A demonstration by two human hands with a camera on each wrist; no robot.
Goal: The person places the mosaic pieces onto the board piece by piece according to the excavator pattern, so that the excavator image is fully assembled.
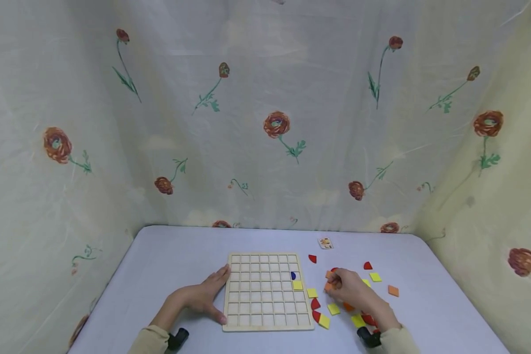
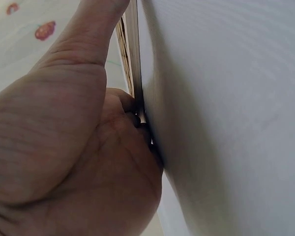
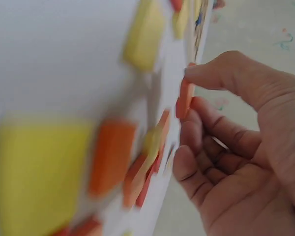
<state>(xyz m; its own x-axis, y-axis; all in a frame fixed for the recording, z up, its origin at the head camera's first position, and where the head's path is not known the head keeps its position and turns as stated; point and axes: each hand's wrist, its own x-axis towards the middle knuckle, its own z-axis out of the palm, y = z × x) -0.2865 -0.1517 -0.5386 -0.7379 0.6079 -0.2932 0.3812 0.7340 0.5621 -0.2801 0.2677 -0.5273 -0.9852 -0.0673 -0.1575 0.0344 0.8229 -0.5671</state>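
Note:
A wooden grid board (image 1: 267,329) lies on the table, holding a yellow square tile (image 1: 297,285) and a blue half-round piece (image 1: 293,276) near its right side. Along the board's left edge rests my left hand (image 1: 201,296), fingers stretched toward the upper edge and thumb at the near corner. In the left wrist view the palm (image 2: 123,172) stands against the table, and the fingertips are hidden. Over the loose pieces right of the board, my right hand (image 1: 351,289) pinches an orange tile (image 3: 186,91) between thumb and fingers.
Loose pieces lie scattered right of the board, among them a yellow tile (image 1: 324,321), a red quarter-round piece (image 1: 315,304) and an orange tile (image 1: 393,290). A small printed card (image 1: 325,243) lies farther back. A flowered curtain (image 1: 248,147) hangs behind the table.

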